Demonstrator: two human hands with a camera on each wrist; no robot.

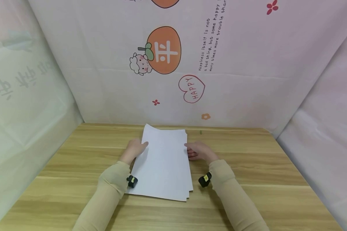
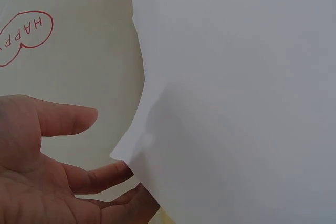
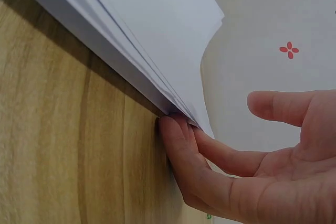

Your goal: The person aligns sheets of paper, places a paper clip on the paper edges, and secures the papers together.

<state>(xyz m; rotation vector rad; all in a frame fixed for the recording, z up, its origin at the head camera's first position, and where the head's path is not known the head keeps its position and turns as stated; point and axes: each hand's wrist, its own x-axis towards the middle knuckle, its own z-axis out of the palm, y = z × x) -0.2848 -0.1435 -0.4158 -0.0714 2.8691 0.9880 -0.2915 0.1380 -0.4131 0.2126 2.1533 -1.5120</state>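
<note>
A stack of white paper sheets (image 1: 163, 163) lies on the wooden table, its edges slightly uneven at the right and front. My left hand (image 1: 135, 148) is at the stack's left edge. In the left wrist view its thumb is lifted apart from the sheet (image 2: 236, 77), while its fingers reach behind the paper's edge, tips hidden. At the right edge is my right hand (image 1: 200, 150). The right wrist view has its fingertips (image 3: 170, 127) against the edges of the layered sheets (image 3: 136, 40), thumb raised away from them. The stack's far left corner curls upward.
The wooden table (image 1: 248, 173) runs back to a white printed cloth (image 1: 104, 89), with more cloth hanging at both sides. A tiny green piece (image 1: 200, 132) lies near the table's back edge. Black wrist cameras (image 1: 132, 181) sit on both sleeves.
</note>
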